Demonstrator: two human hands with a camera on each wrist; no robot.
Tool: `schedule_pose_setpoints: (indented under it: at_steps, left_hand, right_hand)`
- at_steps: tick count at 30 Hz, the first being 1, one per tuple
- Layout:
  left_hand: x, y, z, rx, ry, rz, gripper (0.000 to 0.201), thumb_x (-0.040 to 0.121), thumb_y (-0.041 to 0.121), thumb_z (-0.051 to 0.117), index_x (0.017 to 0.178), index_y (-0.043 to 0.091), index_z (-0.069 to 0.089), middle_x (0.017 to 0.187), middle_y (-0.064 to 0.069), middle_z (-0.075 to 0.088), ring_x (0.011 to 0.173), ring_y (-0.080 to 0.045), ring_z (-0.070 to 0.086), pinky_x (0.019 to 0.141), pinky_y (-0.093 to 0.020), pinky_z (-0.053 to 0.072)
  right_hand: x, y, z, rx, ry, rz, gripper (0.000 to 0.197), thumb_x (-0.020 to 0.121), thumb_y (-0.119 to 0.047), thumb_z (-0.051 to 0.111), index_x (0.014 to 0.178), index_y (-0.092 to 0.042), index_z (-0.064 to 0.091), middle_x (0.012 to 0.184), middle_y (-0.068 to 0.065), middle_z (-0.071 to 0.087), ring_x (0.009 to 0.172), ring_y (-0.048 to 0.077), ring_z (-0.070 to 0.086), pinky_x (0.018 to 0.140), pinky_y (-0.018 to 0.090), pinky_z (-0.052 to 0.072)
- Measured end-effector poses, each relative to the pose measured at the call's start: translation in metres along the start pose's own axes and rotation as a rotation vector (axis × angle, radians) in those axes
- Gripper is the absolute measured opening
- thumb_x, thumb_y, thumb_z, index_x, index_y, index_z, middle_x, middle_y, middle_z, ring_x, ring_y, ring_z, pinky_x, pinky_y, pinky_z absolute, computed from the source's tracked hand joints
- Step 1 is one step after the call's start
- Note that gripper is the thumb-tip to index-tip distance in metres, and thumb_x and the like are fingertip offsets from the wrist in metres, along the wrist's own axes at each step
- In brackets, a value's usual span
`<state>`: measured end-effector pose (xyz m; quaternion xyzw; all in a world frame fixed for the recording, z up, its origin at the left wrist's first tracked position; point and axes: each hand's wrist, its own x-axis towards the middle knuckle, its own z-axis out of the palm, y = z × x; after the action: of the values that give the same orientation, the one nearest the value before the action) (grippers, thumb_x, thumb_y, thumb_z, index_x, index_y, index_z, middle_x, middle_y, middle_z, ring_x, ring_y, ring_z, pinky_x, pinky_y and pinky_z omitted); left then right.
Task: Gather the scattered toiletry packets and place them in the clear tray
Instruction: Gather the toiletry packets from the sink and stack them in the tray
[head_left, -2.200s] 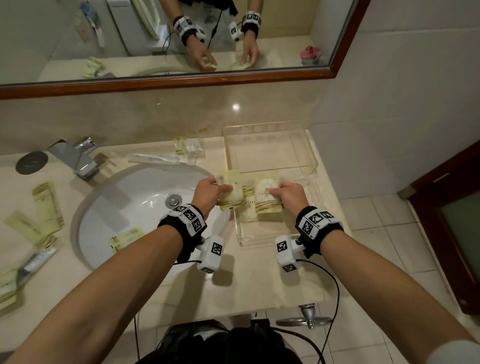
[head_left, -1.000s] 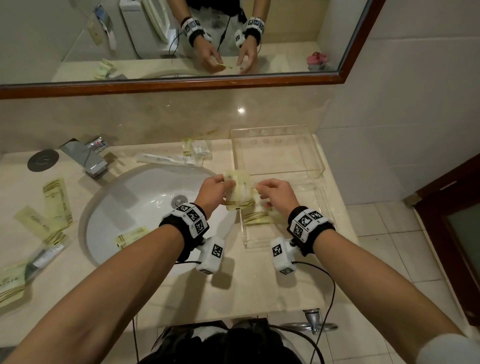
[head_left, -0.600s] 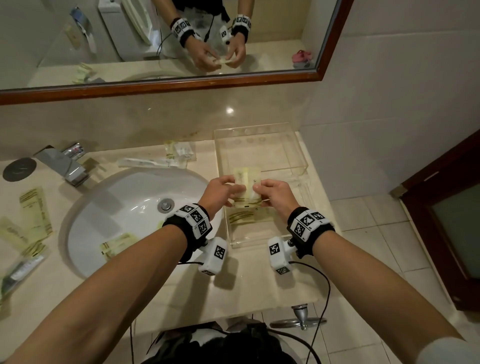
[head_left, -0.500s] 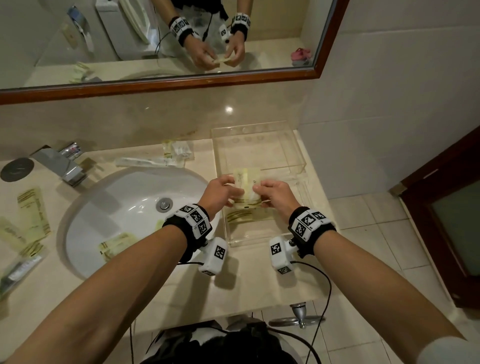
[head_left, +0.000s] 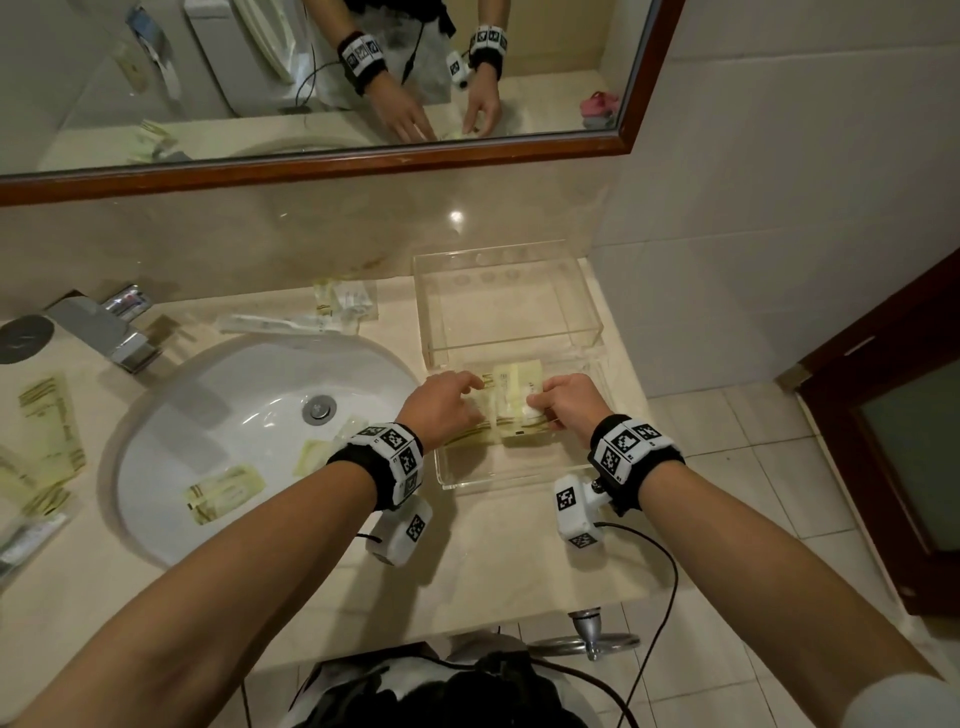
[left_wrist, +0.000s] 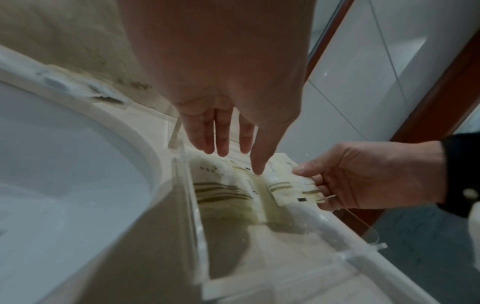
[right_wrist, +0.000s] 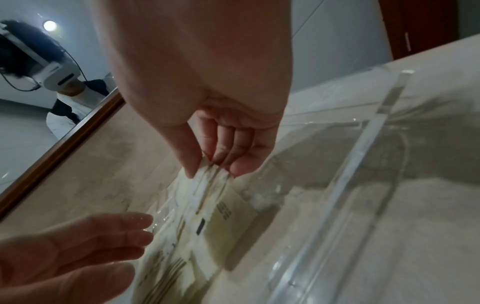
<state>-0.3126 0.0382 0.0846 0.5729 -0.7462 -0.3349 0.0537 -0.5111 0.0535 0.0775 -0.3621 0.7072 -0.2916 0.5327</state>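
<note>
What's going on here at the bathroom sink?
A person is tidying toiletry packets into a clear tray beside the sink. The right hand pinches a small stack of yellow packets and holds it inside the tray. The left hand is open, its straight fingers at the stack's other edge. More packets are still outside the tray: one in the sink bowl, some on the counter at the left and some behind the basin.
</note>
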Motion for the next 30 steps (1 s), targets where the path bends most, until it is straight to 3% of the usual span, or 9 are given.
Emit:
schedule_pose_setpoints:
  at_steps: [6, 11, 13, 15, 19, 22, 25, 30]
  left_hand:
    - [0.004, -0.013, 0.007, 0.254, -0.079, 0.065, 0.054, 0.087, 0.031, 0.063, 0.138, 0.024, 0.047, 0.141, -0.004, 0.040, 0.131, -0.020, 0.037, 0.097, -0.039, 0.045]
    - [0.006, -0.017, 0.007, 0.334, -0.079, 0.104, 0.052, 0.089, 0.032, 0.063, 0.138, 0.025, 0.046, 0.144, -0.006, 0.036, 0.133, -0.022, 0.036, 0.095, -0.041, 0.048]
    - [0.007, -0.018, 0.007, 0.363, -0.077, 0.120, 0.052, 0.090, 0.034, 0.062, 0.139, 0.024, 0.045, 0.145, -0.006, 0.036, 0.134, -0.022, 0.036, 0.093, -0.041, 0.049]
    - [0.007, -0.020, 0.006, 0.376, -0.076, 0.128, 0.052, 0.090, 0.033, 0.061, 0.139, 0.024, 0.045, 0.144, -0.006, 0.036, 0.133, -0.023, 0.036, 0.092, -0.041, 0.049]
    - [0.009, -0.020, 0.006, 0.384, -0.091, 0.139, 0.053, 0.091, 0.034, 0.060, 0.139, 0.024, 0.043, 0.145, -0.007, 0.036, 0.133, -0.024, 0.036, 0.093, -0.043, 0.049]
    - [0.010, -0.021, 0.005, 0.386, -0.102, 0.146, 0.053, 0.091, 0.035, 0.059, 0.140, 0.025, 0.042, 0.146, -0.007, 0.034, 0.133, -0.025, 0.035, 0.095, -0.043, 0.047]
    - [0.010, -0.023, 0.006, 0.398, -0.118, 0.160, 0.055, 0.090, 0.036, 0.058, 0.141, 0.025, 0.040, 0.147, -0.008, 0.032, 0.133, -0.026, 0.035, 0.096, -0.043, 0.046]
    - [0.010, -0.023, 0.006, 0.415, -0.121, 0.171, 0.058, 0.091, 0.036, 0.057, 0.144, 0.024, 0.037, 0.149, -0.010, 0.030, 0.133, -0.028, 0.034, 0.098, -0.043, 0.045]
  right_hand:
    - [0.008, 0.008, 0.006, -0.091, 0.015, 0.021, 0.021, 0.079, -0.002, 0.071, 0.067, -0.011, 0.058, 0.064, 0.006, 0.056, 0.062, 0.020, 0.053, 0.062, 0.034, 0.045]
    - [0.013, 0.006, 0.012, -0.108, -0.003, 0.012, 0.022, 0.081, -0.002, 0.071, 0.064, -0.011, 0.059, 0.065, 0.006, 0.059, 0.059, 0.019, 0.055, 0.054, 0.030, 0.046]
    - [0.016, 0.008, 0.015, -0.151, 0.003, -0.005, 0.020, 0.080, -0.005, 0.072, 0.065, -0.013, 0.063, 0.069, 0.005, 0.064, 0.067, 0.023, 0.062, 0.065, 0.034, 0.052]
    - [0.017, 0.007, 0.017, -0.260, 0.015, -0.014, 0.006, 0.079, -0.013, 0.073, 0.076, -0.013, 0.067, 0.083, 0.006, 0.070, 0.083, 0.026, 0.067, 0.081, 0.039, 0.056]
    - [0.012, 0.003, 0.014, -0.593, 0.059, -0.049, 0.039, 0.083, -0.030, 0.069, 0.118, -0.021, 0.055, 0.105, 0.002, 0.066, 0.096, 0.023, 0.064, 0.084, 0.036, 0.052]
    - [0.008, 0.004, 0.010, -0.698, 0.009, -0.146, 0.062, 0.083, -0.032, 0.071, 0.137, -0.027, 0.039, 0.115, 0.005, 0.059, 0.100, 0.025, 0.061, 0.085, 0.037, 0.051]
    - [0.009, 0.006, 0.009, -0.766, -0.099, -0.209, 0.079, 0.081, -0.034, 0.074, 0.146, -0.039, 0.029, 0.128, 0.005, 0.045, 0.107, 0.024, 0.056, 0.088, 0.034, 0.049]
    - [0.012, 0.007, 0.010, -0.913, -0.162, -0.215, 0.080, 0.081, -0.043, 0.071, 0.147, -0.044, 0.026, 0.125, 0.002, 0.037, 0.115, 0.020, 0.045, 0.098, 0.036, 0.045]
